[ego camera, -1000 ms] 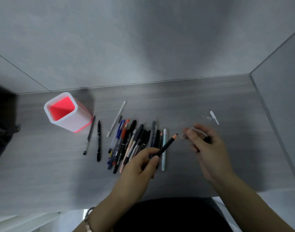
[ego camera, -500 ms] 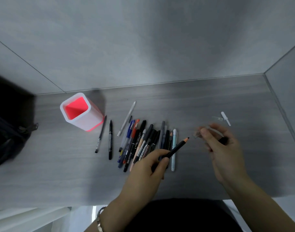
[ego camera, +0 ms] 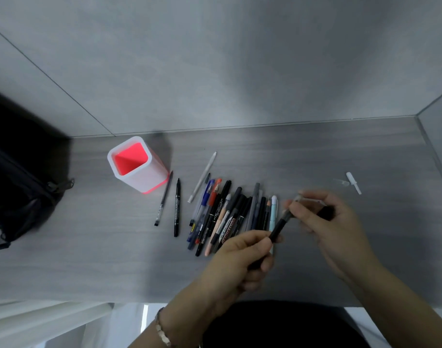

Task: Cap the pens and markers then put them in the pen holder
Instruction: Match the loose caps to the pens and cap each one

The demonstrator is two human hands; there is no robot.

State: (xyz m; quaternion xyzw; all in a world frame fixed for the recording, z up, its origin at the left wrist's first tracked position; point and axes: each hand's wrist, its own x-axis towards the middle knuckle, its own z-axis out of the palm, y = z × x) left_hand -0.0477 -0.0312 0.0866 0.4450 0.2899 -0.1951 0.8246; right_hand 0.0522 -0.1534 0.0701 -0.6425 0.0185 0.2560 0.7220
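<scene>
I'm seeing a grey desk (ego camera: 315,151) meeting grey walls, its right side lying bare. My left hand (ego camera: 242,259) is gripping a black pencil (ego camera: 277,228); my right hand (ego camera: 335,222) is pinching a clear cap (ego camera: 309,199). The pen holder (ego camera: 137,164) is standing far-left.

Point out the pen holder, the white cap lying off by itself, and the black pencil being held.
pen holder (ego camera: 153,175): head view, on its white outer side wall.
white cap (ego camera: 353,182): head view, mid-length of the cap.
black pencil (ego camera: 277,228): head view, on the shaft just above the left hand's fingers.
</scene>
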